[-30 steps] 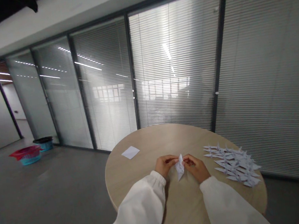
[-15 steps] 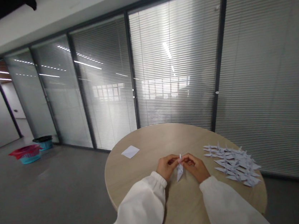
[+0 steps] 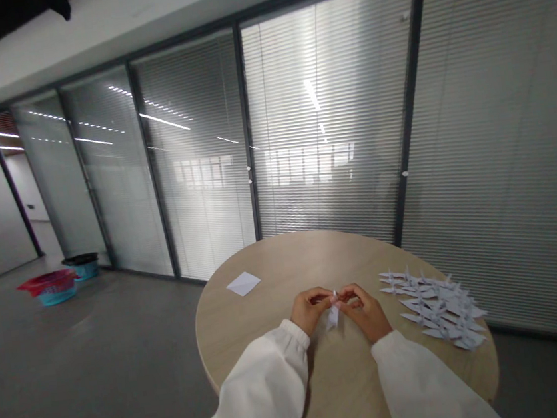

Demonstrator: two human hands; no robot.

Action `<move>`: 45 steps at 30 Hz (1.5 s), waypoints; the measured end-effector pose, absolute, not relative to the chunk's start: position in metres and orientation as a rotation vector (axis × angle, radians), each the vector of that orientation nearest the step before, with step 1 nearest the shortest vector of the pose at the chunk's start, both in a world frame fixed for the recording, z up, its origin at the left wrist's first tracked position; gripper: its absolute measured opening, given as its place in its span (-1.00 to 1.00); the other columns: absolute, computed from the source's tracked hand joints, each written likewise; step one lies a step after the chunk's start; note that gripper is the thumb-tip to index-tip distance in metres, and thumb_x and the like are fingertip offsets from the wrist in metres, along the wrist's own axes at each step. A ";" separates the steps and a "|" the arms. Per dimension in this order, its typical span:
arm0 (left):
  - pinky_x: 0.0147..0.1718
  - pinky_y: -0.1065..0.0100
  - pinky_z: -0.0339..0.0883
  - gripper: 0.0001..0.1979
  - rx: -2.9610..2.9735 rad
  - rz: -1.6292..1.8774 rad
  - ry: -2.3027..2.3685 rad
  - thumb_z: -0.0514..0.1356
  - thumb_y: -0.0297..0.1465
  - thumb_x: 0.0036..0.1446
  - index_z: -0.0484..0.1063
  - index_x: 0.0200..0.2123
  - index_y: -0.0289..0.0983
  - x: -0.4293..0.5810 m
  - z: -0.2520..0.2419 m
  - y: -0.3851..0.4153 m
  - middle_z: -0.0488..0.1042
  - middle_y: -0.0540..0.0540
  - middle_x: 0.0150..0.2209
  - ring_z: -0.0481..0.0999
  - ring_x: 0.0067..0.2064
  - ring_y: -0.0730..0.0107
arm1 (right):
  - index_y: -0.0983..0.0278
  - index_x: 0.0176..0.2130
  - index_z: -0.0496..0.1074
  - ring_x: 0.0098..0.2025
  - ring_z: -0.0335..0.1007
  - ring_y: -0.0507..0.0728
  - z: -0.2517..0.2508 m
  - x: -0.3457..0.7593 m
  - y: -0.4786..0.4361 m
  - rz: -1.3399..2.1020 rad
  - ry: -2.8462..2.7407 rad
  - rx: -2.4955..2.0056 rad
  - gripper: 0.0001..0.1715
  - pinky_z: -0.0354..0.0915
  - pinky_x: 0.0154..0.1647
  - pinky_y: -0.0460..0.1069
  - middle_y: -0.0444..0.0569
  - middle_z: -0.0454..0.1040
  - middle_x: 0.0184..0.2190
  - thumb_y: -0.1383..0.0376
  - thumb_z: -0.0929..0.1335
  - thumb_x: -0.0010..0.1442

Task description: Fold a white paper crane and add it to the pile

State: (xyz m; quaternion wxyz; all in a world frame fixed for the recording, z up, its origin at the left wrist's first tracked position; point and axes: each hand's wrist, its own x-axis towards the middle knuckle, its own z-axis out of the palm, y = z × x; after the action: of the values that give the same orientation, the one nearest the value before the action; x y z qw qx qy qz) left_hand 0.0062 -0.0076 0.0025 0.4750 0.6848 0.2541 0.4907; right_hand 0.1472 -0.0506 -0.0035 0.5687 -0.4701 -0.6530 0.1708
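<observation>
Paper crane point(image 3: 333, 318) between left hand point(image 3: 310, 311), right hand point(image 3: 365, 314)

We see pale lilac-white paper cranes point(image 3: 438, 308) on a beige wood-grain worktop point(image 3: 265, 271), and a red-and-teal basket point(image 3: 51, 290).

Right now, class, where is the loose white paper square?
In the head view, the white paper square lies on the round wooden table, beyond the left hand, across the table from the paper cranes.

You can find no readable text, label, brand, number or sign anywhere, not even on the folded paper point(image 3: 333, 319).
</observation>
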 end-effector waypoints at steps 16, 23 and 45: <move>-0.44 0.45 0.26 -0.69 1.732 1.208 0.712 0.22 -0.22 -0.21 0.43 -0.43 -0.35 0.005 0.006 -0.008 0.43 -0.11 -0.43 0.38 -0.39 0.42 | 0.23 -0.44 0.40 -0.44 0.30 0.05 -0.009 0.149 -0.049 0.023 -1.682 -1.078 -0.81 0.26 -0.39 -0.06 -0.09 0.41 -0.50 0.21 0.24 0.04; -0.49 0.44 0.30 -0.69 1.625 1.239 0.653 0.20 -0.21 -0.18 0.42 -0.47 -0.38 0.006 0.005 -0.006 0.41 -0.08 -0.52 0.37 -0.48 0.46 | 0.24 -0.34 0.39 -0.34 0.29 0.09 -0.009 0.147 -0.050 -0.174 -1.700 -1.081 -0.78 0.22 -0.26 -0.01 -0.02 0.40 -0.43 0.25 0.20 0.11; -0.38 0.36 0.34 -0.67 1.576 1.263 0.684 0.21 -0.23 -0.20 0.41 -0.41 -0.38 0.010 0.002 -0.008 0.45 -0.11 -0.48 0.43 -0.45 0.42 | 0.26 -0.35 0.37 -0.36 0.22 0.09 -0.008 0.145 -0.050 -0.580 -1.747 -1.226 -0.78 0.06 -0.27 0.00 -0.04 0.36 -0.50 0.30 0.17 0.14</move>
State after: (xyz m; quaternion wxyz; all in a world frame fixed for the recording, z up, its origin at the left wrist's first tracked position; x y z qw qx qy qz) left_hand 0.0102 -0.0084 0.0021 0.4835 0.6469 0.2809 0.5185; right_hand 0.1452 -0.0505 -0.0084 0.4483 -0.4955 -0.7060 -0.2346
